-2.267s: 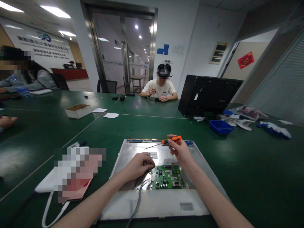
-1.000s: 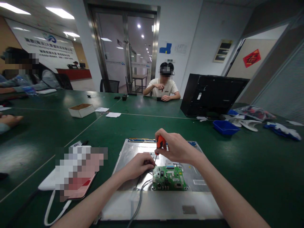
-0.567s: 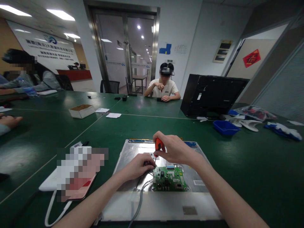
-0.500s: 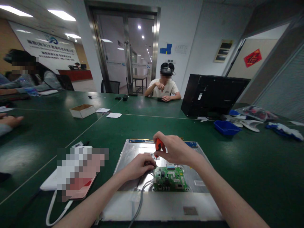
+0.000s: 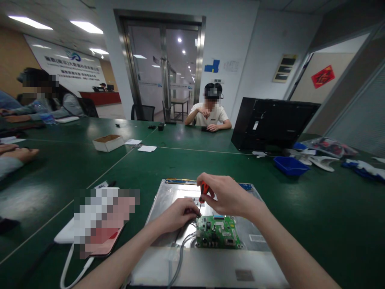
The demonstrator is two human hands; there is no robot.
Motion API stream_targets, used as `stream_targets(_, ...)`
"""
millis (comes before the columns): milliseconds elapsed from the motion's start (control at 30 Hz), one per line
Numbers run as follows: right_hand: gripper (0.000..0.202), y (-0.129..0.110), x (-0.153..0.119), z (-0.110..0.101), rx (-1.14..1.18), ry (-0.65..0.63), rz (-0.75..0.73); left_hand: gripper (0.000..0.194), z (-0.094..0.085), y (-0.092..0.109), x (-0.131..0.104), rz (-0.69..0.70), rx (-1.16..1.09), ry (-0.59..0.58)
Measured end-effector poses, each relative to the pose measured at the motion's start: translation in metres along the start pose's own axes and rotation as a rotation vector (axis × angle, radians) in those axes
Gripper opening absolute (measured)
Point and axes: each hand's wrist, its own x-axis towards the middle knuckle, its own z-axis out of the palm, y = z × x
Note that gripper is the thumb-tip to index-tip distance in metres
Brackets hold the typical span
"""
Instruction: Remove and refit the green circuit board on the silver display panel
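Note:
My right hand (image 5: 224,194) grips the red and black handle of a screwdriver (image 5: 204,188), its shaft pointing down to the upper left corner of a green circuit board (image 5: 218,232). Beside the screwdriver tip, my left hand (image 5: 180,214) has its fingers closed together at that same corner. Whatever they may pinch is hidden. The board lies on the silver metal back of a display panel (image 5: 159,208), which rests flat on the table. A grey cable (image 5: 181,257) runs from the board's left side toward me.
Left of the panel lie a pinkish phone (image 5: 116,230) and a white device with a white cable. Farther off are a small open box (image 5: 108,143), a blue tray (image 5: 291,165) and a black monitor (image 5: 273,124). A person (image 5: 210,110) sits opposite; another sits at left.
The view has shifted slightly, so the scene sits a little lower and more to the right. Both hands and the screwdriver stay at the same corner of the board.

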Motion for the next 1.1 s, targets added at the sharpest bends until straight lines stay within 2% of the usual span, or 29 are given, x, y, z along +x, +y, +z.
stream_targets(300,0.017,-0.0036,0.0034,0.0007,-0.125,0.009,0.007,0.016,-0.0008,-0.0012,0.0002,-0.019,0.001,-0.013)
stream_targets(533,0.026,-0.0038,-0.0031,-0.0041,-0.062,-0.006,-0.018,0.016,-0.0017,0.0008,0.0015,-0.019,0.026,-0.012)
stream_targets(900,0.013,-0.0095,0.0005,-0.0043,-0.227,-0.008,0.013,0.015,0.0007,-0.0025,0.0011,-0.031,-0.009,-0.003)
stream_targets(1100,0.026,-0.0095,-0.0042,-0.0056,-0.107,-0.01,-0.021,0.014,0.0001,-0.0005,0.0014,-0.028,-0.012,0.008)
